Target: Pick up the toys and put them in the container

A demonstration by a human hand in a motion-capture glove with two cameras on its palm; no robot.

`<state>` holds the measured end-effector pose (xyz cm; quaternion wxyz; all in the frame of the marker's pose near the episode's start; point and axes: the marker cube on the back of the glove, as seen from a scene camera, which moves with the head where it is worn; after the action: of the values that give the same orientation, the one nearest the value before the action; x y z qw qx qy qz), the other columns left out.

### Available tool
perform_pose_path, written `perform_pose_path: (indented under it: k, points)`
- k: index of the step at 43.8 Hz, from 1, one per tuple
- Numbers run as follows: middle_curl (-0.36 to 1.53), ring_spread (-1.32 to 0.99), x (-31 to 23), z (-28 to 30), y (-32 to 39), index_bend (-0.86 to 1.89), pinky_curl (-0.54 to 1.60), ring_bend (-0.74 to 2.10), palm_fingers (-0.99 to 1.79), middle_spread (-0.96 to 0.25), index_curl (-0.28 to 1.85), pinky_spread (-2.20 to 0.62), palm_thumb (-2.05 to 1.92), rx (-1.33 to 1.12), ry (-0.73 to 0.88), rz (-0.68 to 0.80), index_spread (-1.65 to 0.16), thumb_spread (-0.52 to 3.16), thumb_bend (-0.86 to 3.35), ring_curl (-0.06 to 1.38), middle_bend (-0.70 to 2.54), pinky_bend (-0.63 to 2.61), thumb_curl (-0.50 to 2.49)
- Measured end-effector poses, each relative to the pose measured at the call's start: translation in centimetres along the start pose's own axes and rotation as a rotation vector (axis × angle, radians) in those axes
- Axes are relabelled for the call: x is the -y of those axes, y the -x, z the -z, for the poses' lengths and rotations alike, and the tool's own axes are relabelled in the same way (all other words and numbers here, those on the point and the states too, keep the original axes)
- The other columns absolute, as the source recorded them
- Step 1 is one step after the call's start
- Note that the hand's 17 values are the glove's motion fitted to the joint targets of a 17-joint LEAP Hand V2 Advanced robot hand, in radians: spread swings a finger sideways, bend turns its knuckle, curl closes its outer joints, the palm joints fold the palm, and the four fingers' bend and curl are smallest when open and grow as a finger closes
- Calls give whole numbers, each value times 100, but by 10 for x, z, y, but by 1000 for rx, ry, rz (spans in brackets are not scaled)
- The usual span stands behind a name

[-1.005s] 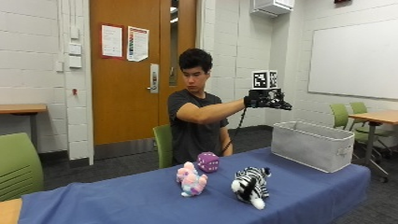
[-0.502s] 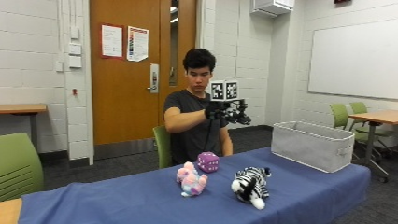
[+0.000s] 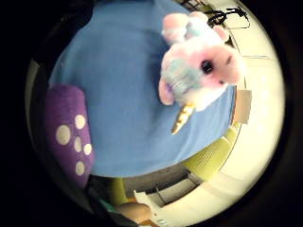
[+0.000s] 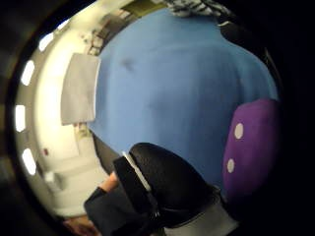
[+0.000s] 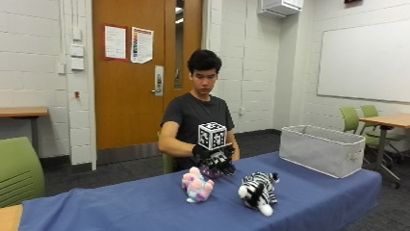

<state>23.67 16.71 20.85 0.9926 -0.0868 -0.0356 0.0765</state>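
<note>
My gloved right hand (image 5: 216, 160) hangs low over the blue-covered table (image 5: 128, 207), fingers pointing down and spread just above a purple plush die with white dots (image 5: 207, 172). The hand mostly hides the die in the outside view. In the palm views the die (image 3: 68, 135) (image 4: 251, 147) lies close beside the palm, and the black thumb (image 4: 167, 182) stands apart from it. A pink and white unicorn (image 5: 197, 186) (image 3: 199, 71) lies just in front of the die. A zebra plush (image 5: 258, 190) lies to its right. The grey fabric container (image 5: 321, 149) (image 4: 78, 88) stands at the table's right end.
The person sits behind the table on a green chair. Another green chair (image 5: 19, 171) stands at the left, with more chairs and a table (image 5: 384, 120) beyond the container. Bare blue cloth stretches left of the toys.
My hand has swung left from up near the container, then dropped to the purple die. The toys and container have not moved.
</note>
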Motion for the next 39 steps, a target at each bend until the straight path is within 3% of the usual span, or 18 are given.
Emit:
perform_pose_path:
  k: [14,21,29,35,39]
  points:
    - [32,-39,-32,-32,-18,16,35,26,22,-15,35,-12,-5,-24,21,-32,-28,103,-4,23,17,56,11]
    - [30,-43,-37,-29,-22,33,35,26,32,-17,41,-18,4,-12,-16,-28,-31,112,0,23,14,56,16]
    - [29,-48,-38,-16,-14,71,32,30,63,-20,54,-25,19,-17,-111,4,-32,124,7,23,17,49,21]
    - [31,-52,-28,3,-13,61,34,54,107,-26,57,-35,42,-36,-196,14,-32,133,20,29,24,61,28]
    - [34,-52,-21,10,-9,49,37,73,121,-31,59,-41,48,-41,-186,18,-31,131,22,37,30,68,32]
